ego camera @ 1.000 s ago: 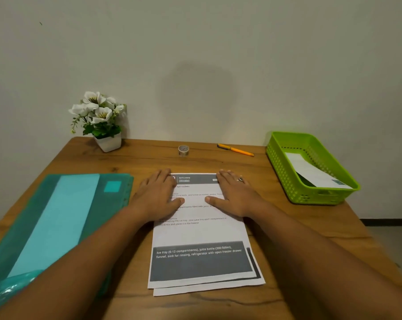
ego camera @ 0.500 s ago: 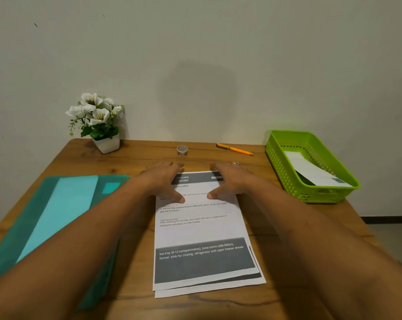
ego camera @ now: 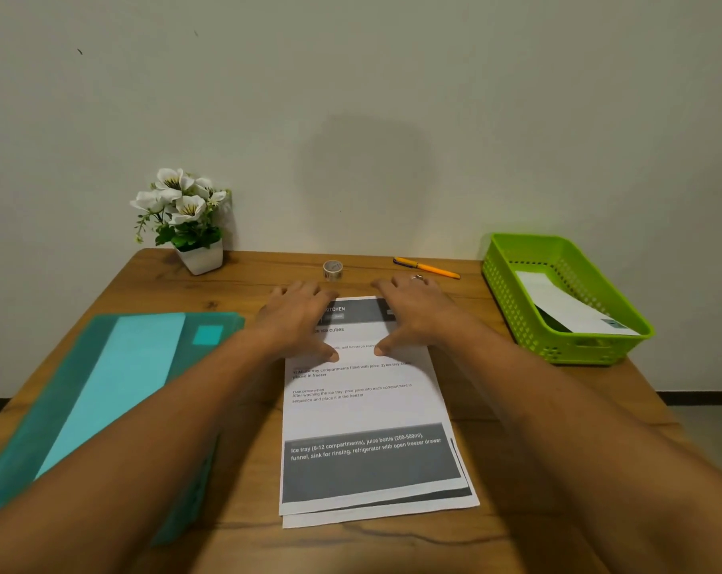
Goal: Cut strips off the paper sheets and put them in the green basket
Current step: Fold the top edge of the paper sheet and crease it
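Paper sheets (ego camera: pixel 367 412): a small stack, at least two. They lie flat on the wooden table (ego camera: pixel 371 548) directly in front, and the lower sheet peeks out at the near edge. Printed side is up, with a grey band across the near end.

The teal folder or mat (ego camera: pixel 114 379) lies flat to the left, just beside the stack.

Both hands are on the far end of the stack, palms down and fingers straight, pinching nothing. The left hand (ego camera: pixel 297 321) overlaps the left edge of the paper. The right hand (ego camera: pixel 413 312) covers the far right corner. Both thumbs point inward across the text.

The green basket (ego camera: pixel 512 308) sits at the right edge of the table, well apart from the stack. One white strip (ego camera: pixel 566 306) is already inside, leaning on the wall.

Past the fingertips are a tape roll (ego camera: pixel 333 269) and an orange pen-like tool (ego camera: pixel 427 268), which could be a pen or a cutter; I cannot tell which. A potted flower (ego camera: pixel 185 217) stands at the far left by the wall. No scissors are in view.

Step, as I read it: squaring or steadying the stack between cuts, with more strips to go.

Next move needs a blade. The orange tool is nearest the right hand, so the left hand would hold the sheet down. The risk is the sheets sliding apart under the cut.
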